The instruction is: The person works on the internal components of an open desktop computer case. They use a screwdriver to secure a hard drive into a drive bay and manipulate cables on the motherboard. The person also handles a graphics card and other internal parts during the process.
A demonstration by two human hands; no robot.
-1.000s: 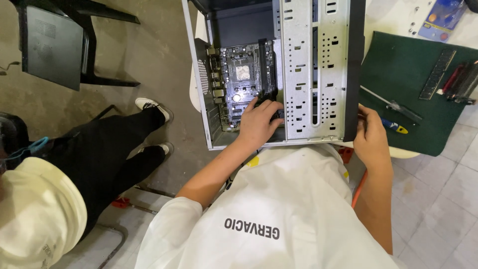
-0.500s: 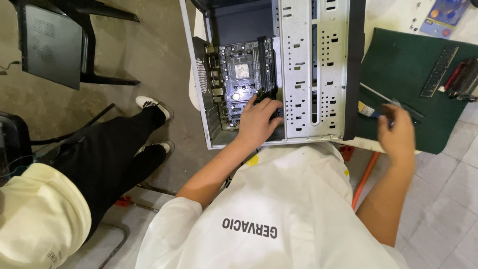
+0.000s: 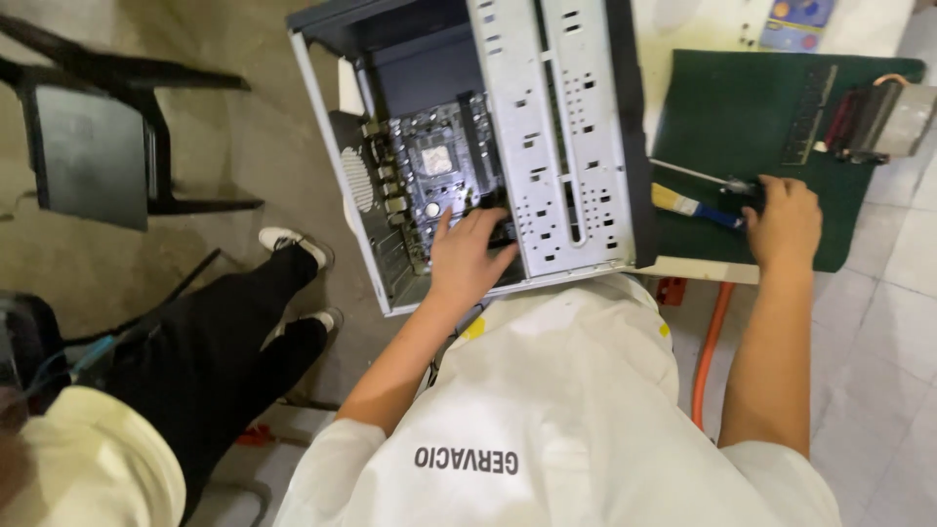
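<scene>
An open grey computer case [image 3: 576,146] lies on its side on a white table, with the motherboard [image 3: 434,166] showing inside. My left hand [image 3: 470,256] reaches into the case, fingers spread and flat on the lower edge of the board. My right hand [image 3: 784,222] rests on a green mat [image 3: 742,117] to the right of the case. Its fingers curl on the dark handle of a thin-shafted screwdriver [image 3: 698,176] lying on the mat. A blue and yellow screwdriver [image 3: 688,205] lies just below it, touching the hand.
A memory stick [image 3: 810,112] and a metal cooler [image 3: 883,117] lie at the mat's far right. An orange cable [image 3: 708,351] hangs below the table. Another person in black trousers [image 3: 195,361] sits at the left, near a black chair [image 3: 93,146].
My right hand moved from the case's right edge out onto the green mat and settled on the screwdrivers. My left hand stayed inside the case.
</scene>
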